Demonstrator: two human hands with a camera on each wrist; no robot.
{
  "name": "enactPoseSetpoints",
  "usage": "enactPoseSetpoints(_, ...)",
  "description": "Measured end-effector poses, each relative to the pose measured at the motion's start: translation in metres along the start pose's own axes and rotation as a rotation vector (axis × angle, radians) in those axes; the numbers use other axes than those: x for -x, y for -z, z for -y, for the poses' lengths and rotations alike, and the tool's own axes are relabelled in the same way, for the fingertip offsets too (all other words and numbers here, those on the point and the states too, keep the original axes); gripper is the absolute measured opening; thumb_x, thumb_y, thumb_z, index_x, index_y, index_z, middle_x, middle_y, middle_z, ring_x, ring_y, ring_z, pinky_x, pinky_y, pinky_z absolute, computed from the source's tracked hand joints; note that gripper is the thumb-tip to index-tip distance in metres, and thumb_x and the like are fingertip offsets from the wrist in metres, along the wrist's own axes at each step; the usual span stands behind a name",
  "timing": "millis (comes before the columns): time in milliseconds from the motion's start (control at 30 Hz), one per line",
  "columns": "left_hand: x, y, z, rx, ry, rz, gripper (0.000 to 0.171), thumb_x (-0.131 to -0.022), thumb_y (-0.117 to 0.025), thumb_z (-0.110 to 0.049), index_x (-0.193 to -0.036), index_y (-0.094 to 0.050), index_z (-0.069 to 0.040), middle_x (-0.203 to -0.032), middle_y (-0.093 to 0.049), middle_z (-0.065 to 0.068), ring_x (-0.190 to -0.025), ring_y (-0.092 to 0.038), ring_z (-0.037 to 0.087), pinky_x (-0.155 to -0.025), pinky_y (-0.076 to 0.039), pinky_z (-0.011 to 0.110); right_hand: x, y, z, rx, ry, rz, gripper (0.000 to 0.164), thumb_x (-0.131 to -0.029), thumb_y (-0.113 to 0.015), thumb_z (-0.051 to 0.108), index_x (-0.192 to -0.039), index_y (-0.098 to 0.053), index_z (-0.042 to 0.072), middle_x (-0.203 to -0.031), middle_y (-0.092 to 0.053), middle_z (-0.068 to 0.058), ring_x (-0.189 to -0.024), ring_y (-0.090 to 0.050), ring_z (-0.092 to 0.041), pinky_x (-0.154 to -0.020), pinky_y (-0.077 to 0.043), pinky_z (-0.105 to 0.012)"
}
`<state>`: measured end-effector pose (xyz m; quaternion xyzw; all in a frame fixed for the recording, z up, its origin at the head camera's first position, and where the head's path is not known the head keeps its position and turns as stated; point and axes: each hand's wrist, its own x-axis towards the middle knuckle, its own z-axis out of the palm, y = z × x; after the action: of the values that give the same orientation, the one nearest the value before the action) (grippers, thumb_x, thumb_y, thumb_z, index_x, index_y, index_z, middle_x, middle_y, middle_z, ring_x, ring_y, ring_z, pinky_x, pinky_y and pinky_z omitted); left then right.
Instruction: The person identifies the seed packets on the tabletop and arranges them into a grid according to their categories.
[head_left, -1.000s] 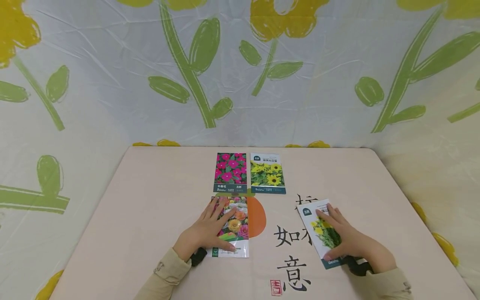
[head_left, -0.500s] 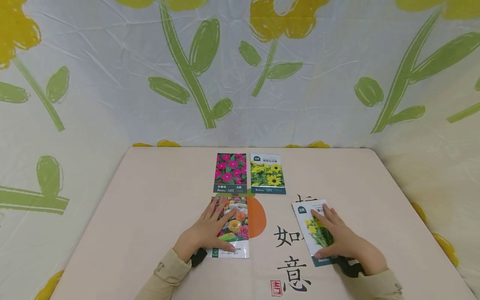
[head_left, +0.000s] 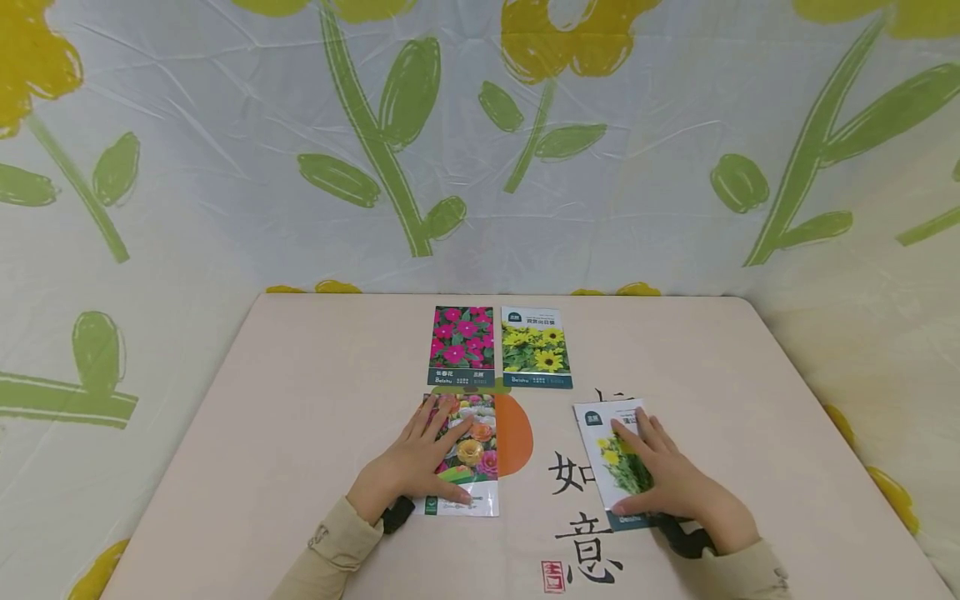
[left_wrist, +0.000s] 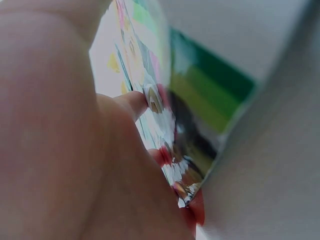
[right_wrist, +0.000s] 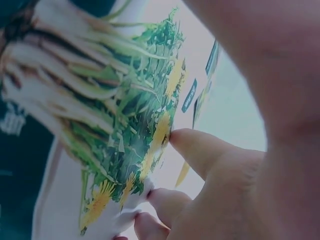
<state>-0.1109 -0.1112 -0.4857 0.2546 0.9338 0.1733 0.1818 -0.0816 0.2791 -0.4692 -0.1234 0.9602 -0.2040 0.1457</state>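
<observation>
My left hand (head_left: 408, 462) rests with spread fingers on a seed packet (head_left: 474, 457) printed with orange, yellow and pink blooms. That packet (left_wrist: 205, 82) looks glossy in the left wrist view, with fingertips touching it. Across from it, my right hand (head_left: 667, 477) lies spread over a white dandelion seed packet (head_left: 600, 437), slightly tilted, its right part hidden by the hand. In the right wrist view, fingertips touch the printed face of the dandelion packet (right_wrist: 135, 120). Behind the left hand's packet lie a pink-flower packet (head_left: 462, 342) and a yellow sunflower packet (head_left: 536, 346), side by side.
The pale pink tabletop (head_left: 315, 367) bears black brush characters (head_left: 588, 546) and an orange circle (head_left: 516, 435) between the hands. A white curtain (head_left: 247, 183) with flower prints stands behind and at both sides.
My right hand has slid the dandelion packet leftward over the table, and the packet now sits a little straighter. The left hand and the other packets have stayed in place.
</observation>
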Motion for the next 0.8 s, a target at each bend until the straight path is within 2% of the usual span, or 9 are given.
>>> enactPoseSetpoints(333, -0.001, 0.001, 0.001, 0.016, -0.001, 0.002, 0.109, -0.073, -0.076, -0.065, -0.159, -0.025, -0.023, -0.166, 0.004, 0.014, -0.150, 0.009, 0.041, -0.118, -0.008, 0.060, -0.003, -0.006, 0.009, 0.032, 0.010, -0.024, 0.124, -0.058, -0.085, 0.065, -0.155, -0.031, 0.009, -0.160, -0.008, -0.033, -0.143, -0.005, -0.057, -0.098, -0.019, -0.082)
enactPoseSetpoints(800, 0.000, 0.001, 0.001, 0.013, -0.016, -0.005, 0.109, -0.073, -0.076, -0.065, -0.159, -0.024, -0.022, -0.166, 0.005, 0.015, -0.149, 0.009, 0.042, -0.118, -0.009, 0.060, -0.008, -0.013, 0.024, 0.042, 0.018, -0.049, 0.126, -0.057, -0.083, 0.068, -0.155, -0.032, 0.007, -0.161, -0.006, -0.030, -0.146, 0.000, -0.052, -0.103, -0.016, -0.079)
